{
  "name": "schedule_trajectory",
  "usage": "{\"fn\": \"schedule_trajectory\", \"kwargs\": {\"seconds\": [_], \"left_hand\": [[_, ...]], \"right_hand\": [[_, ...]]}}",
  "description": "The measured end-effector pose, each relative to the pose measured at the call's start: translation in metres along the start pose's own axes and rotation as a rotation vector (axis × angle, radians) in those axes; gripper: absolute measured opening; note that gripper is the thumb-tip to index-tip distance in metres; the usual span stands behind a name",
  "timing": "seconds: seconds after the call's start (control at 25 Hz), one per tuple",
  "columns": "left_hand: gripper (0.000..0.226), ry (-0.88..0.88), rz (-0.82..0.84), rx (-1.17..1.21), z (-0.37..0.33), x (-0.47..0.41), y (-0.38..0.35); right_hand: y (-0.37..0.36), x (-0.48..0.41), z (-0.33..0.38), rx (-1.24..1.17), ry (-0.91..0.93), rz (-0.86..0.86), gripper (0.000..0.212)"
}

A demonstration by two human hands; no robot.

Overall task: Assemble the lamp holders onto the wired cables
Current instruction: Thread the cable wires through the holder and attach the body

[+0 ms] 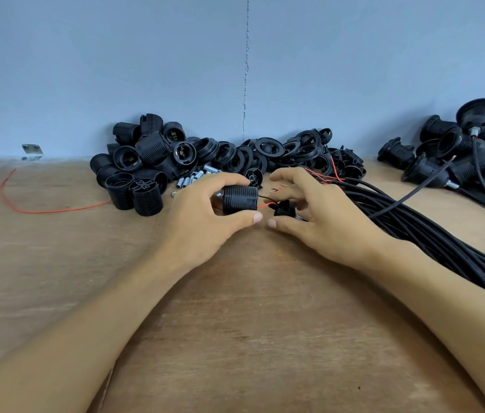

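The left hand (205,216) grips a black threaded lamp holder (239,201) on its side, thumb under it and fingers curled over the top. Just to its right, the right hand (318,210) curls its fingers over a small black part (283,209), with the thumb stretched out below; the part sits between thumb and fingers. Thin red and black wires (266,200) run from the open end of the holder to that part. The 2 thumb tips nearly meet.

Behind the left hand is a heap of loose lamp holders (140,165), and beside it a heap of black rings (280,153) against the wall. A few short metal tubes (190,178) lie between the heap and the left hand. A thick bundle of black cables (414,231) passes under the right wrist towards the right edge, its stripped red ends near the right fingers. Farther right lie holders already on cables (459,159). 1 loose red wire (41,210) curls on the left, near a small metal bracket (32,152).

The worktop (235,323) is scuffed brown wood. The wall (116,70) is plain blue-grey with a vertical seam (246,70).
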State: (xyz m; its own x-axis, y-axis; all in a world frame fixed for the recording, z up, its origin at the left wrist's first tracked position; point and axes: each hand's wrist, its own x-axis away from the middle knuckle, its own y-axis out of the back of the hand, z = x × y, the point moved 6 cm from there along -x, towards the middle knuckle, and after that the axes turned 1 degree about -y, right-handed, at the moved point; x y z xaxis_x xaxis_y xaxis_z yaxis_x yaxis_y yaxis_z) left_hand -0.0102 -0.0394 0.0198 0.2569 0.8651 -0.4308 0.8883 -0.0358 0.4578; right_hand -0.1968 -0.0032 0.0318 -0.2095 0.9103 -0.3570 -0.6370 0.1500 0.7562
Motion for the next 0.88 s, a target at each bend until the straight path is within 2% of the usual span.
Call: {"fn": "schedule_trajectory", "kwargs": {"seconds": [0.32,0.44,0.64,0.88], "left_hand": [[0.049,-0.081,0.087,-0.092,-0.012,0.005,-0.013],[0.047,-0.033,0.104,-0.011,-0.014,0.006,-0.015],[0.024,0.078,0.104,0.129,-0.016,0.007,-0.018],[0.030,0.153,0.073,0.015,-0.023,0.007,-0.020]], "right_hand": [[-0.011,0.000,0.003,-0.103,0.021,-0.014,0.091],[-0.009,0.000,0.004,-0.168,0.033,-0.047,0.093],[-0.016,0.001,0.011,-0.156,0.074,-0.038,0.096],[-0.015,0.003,0.013,-0.191,0.083,-0.044,0.094]]}}
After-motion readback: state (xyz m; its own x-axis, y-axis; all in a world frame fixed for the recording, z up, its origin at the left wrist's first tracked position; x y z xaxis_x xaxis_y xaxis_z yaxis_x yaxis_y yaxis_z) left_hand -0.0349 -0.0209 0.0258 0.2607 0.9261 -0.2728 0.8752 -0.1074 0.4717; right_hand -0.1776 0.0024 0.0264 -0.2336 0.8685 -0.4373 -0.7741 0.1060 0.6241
